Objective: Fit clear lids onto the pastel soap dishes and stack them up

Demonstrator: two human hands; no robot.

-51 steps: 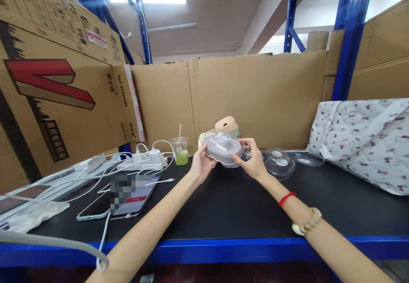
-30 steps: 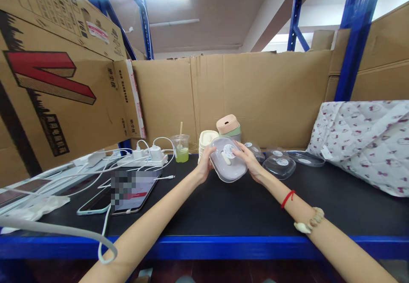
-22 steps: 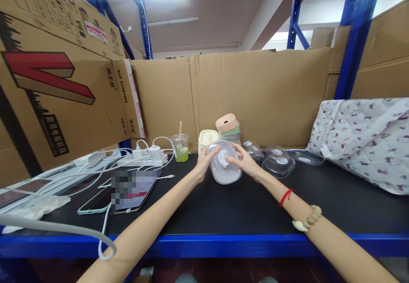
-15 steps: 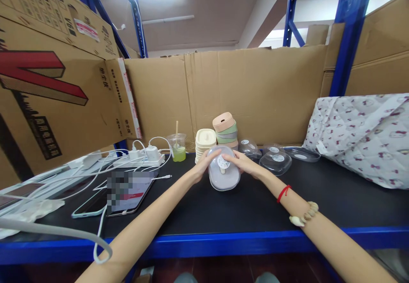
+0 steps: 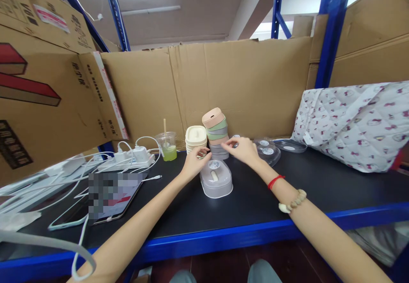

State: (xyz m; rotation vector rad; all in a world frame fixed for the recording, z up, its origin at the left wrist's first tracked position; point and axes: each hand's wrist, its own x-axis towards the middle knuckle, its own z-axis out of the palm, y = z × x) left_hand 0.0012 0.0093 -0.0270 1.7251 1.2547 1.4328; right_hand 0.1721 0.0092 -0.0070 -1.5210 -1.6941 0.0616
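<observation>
Centrally, the grey container with its clear cover (image 5: pixel 216 184) sits on the black surface (image 5: pixel 255 202) between your forearms, in front of the stacks. Its cover bears a round white label (image 5: pixel 214 164), and a pale, oblong piece (image 5: pixel 214 175) shows nearer you. Your left hand (image 5: pixel 198 160) is near the container's far left side, fingers curled towards the thumb; you cannot tell from this view whether anything is pinched there. Your right hand (image 5: pixel 241 149) hangs above and to the right of the container, thumb and fingers bent, with its fingertips by the coloured stack (image 5: pixel 216 126); whether they touch it or grip anything cannot be told.

That stack leans a little, with a peach piece on top and green, grey and pinkish layers below. Just left of it stands a stack of cream containers (image 5: pixel 196 135). Beyond your right hand lie clear lids (image 5: pixel 268 152) with round labels, and past them a quilted bag (image 5: pixel 351 125). To your left are a cup of green drink (image 5: pixel 168 150) with a straw, a white power strip (image 5: pixel 128 162) with cables, and phones (image 5: pixel 116 204). Cardboard (image 5: pixel 243 83) rises behind everything.
</observation>
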